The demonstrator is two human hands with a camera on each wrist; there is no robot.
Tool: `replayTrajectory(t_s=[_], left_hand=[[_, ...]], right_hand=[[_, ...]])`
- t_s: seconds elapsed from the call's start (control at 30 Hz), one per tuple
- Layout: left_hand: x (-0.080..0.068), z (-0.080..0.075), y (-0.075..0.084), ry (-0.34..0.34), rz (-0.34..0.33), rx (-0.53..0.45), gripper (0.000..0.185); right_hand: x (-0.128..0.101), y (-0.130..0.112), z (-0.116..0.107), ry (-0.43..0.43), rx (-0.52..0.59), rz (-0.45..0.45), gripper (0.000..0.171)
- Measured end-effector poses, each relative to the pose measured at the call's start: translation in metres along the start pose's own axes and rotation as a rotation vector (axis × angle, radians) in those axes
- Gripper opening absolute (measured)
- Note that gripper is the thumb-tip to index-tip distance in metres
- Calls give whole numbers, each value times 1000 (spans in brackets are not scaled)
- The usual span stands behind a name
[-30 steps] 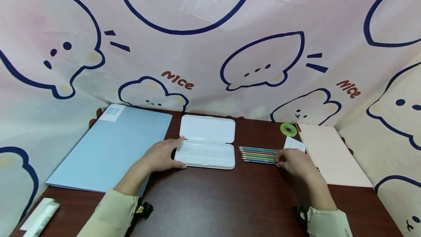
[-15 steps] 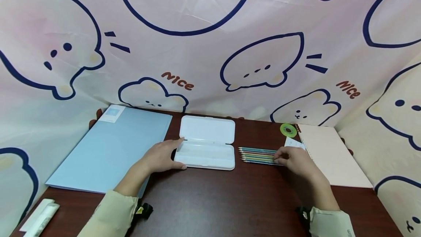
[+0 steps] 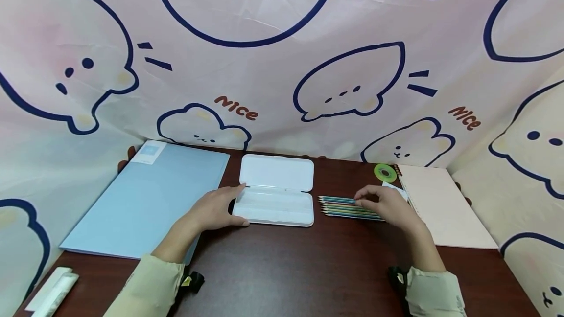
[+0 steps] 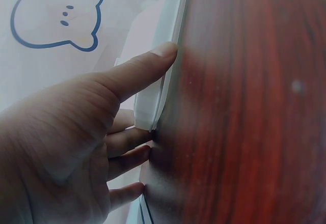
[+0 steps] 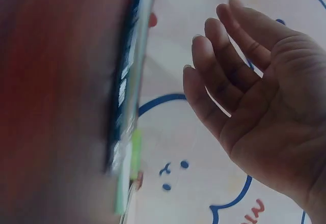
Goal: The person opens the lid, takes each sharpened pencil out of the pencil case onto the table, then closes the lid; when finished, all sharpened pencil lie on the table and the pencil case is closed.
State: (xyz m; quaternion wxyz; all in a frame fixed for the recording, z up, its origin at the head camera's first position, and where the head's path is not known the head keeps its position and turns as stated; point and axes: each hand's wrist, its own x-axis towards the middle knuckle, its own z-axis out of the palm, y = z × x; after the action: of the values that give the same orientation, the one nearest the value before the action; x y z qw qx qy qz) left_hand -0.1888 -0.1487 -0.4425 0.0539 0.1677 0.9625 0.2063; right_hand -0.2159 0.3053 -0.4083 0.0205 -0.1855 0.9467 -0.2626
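Observation:
A white pencil case (image 3: 275, 205) lies with its lid folded back on the dark wooden table. My left hand (image 3: 214, 211) holds it by the left end, the thumb at the front edge and the index fingertip by the hinge. In the left wrist view the thumb presses along the case's side, other fingers near its end. To the right of the case several colored pencils (image 3: 337, 207) lie side by side, tips pointing left. Over their right ends hovers my right hand (image 3: 392, 208); the right wrist view shows its fingers loosely curved, apart from the pencils (image 5: 130, 56), with nothing in them.
At left is a large light blue folder (image 3: 154, 199). A pale spiral notebook (image 3: 445, 207) lies on the right, beside a green ring-shaped roll (image 3: 385, 173) and a small white card (image 3: 398, 191). White packets (image 3: 55, 290) lie front left. A printed cloth (image 3: 273, 77) bounds the table.
My right hand has come away from the pencils' right ends, up and to the left, its fingers loosening. The left hand and the case have stayed put.

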Motion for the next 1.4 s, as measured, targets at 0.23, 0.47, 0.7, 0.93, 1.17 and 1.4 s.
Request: replayTrajectory(t_s=[0.23,0.47,0.7,0.93,1.17,1.4], left_hand=[[-1,-1,0,0,-1,1,100],[-1,-1,1,0,-10,-7,101],[0,-1,2,2,-13,-4,101],[0,0,0,0,-12,-2,101],[1,3,-1,6,-14,-5,102],[2,2,-1,25,-18,-9,116]], right_hand=[[27,-26,7,4,73,-64,29],[55,-55,23,-19,91,-27,34],[76,-70,36,-6,90,25,42],[86,-76,44,-3,69,84,59],[87,-79,49,-18,137,82,70],[84,-83,49,33,230,121,65]])
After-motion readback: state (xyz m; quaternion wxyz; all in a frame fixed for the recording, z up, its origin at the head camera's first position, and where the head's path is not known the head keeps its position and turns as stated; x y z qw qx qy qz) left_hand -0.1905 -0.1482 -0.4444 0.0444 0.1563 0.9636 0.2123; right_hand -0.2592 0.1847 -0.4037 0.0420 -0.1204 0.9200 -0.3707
